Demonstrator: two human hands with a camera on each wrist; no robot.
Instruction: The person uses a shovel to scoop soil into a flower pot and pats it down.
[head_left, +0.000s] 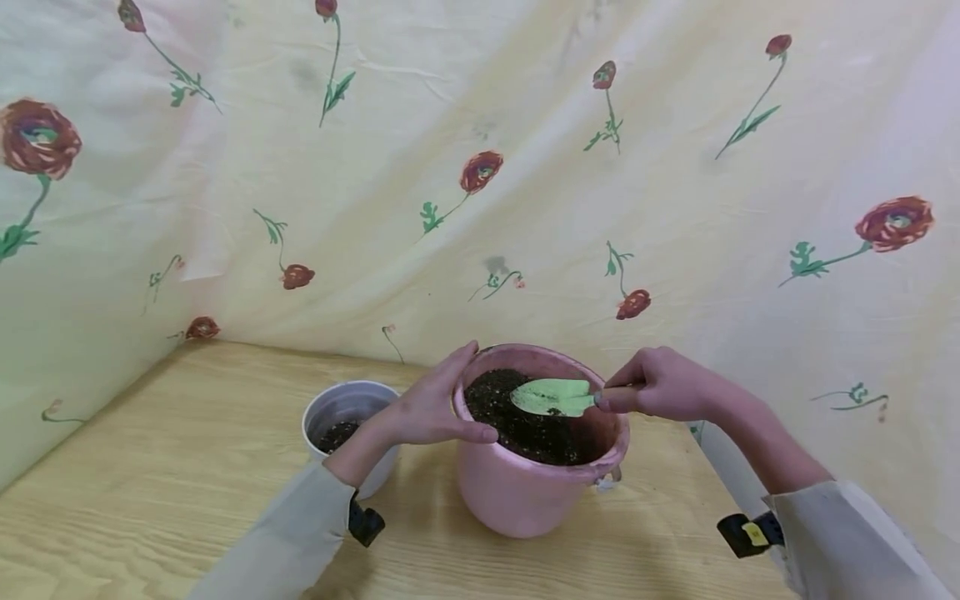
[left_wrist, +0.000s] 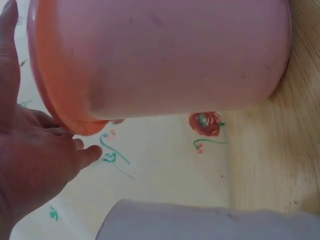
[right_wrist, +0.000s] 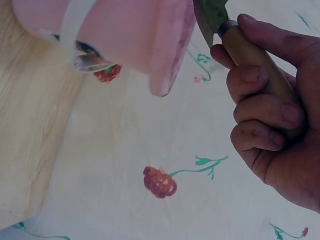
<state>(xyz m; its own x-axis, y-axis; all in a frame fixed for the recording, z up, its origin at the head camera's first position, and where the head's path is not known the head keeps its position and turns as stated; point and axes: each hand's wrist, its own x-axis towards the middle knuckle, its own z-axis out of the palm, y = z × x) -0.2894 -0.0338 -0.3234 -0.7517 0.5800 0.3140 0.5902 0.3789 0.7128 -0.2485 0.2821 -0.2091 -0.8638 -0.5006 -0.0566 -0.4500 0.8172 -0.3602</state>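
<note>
In the head view, a pink bucket [head_left: 517,492] stands on the wooden table, with dark soil [head_left: 502,408] inside. My left hand [head_left: 431,404] holds the bucket's rim from the left, its thumb along the near side and its fingers toward the back. The left wrist view shows that hand [left_wrist: 40,165] against the rim. My right hand [head_left: 660,383] grips the wooden handle of a small green trowel [head_left: 551,396]. The trowel's blade lies over the soil, with some dark crumbs on it. In the right wrist view, fingers [right_wrist: 265,107] wrap round the handle.
A white pot [head_left: 352,392] with a little soil stands left of the bucket, partly behind the left forearm. Flower-printed cloth [head_left: 480,250] hangs behind and beside the wooden table [head_left: 150,467]. The bucket's pale handle [right_wrist: 75,30] hangs on its right side.
</note>
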